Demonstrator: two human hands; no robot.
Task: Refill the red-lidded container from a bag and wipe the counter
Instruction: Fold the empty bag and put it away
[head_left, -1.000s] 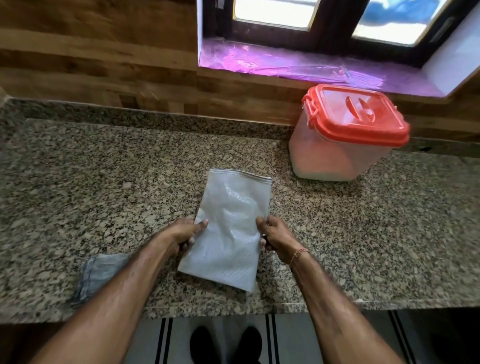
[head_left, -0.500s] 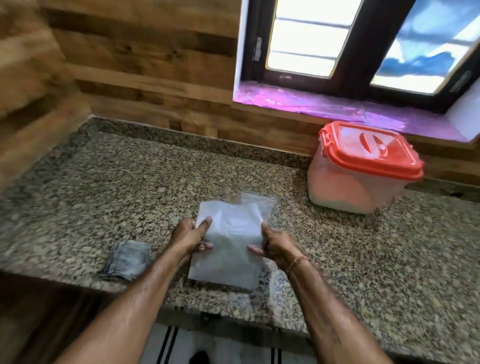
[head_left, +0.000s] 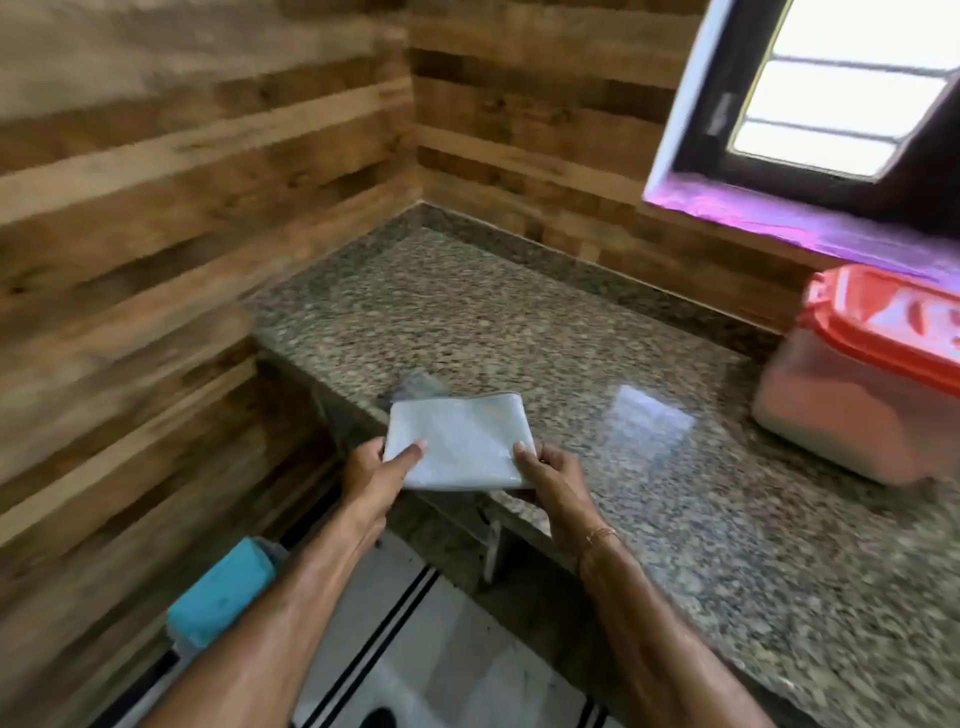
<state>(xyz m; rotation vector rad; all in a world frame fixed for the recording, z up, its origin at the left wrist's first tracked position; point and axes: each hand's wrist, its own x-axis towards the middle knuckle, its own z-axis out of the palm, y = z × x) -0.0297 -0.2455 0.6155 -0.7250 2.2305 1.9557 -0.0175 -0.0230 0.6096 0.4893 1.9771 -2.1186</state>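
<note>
grip: bag (head_left: 460, 441) is pinched at its ends by left hand (head_left: 376, 467) and right hand (head_left: 553, 470), long axis hand to hand | target: red-lidded container (head_left: 857, 405) is placed well right of both, nearer right hand

The folded pale plastic bag (head_left: 460, 441) pinched between the left hand (head_left: 374, 475) and right hand (head_left: 553, 475) looks thin, smooth and faintly shiny. Right of the grip, the speckled granite counter (head_left: 519, 322) is polished and mirrors a bright patch, and the translucent plastic container (head_left: 841, 415) carries a glossy red plastic lid (head_left: 893, 327). Just beyond the grip lies soft blue-grey cloth (head_left: 415, 382); to its left stands a matt, grainy wooden plank wall (head_left: 182, 234).
</note>
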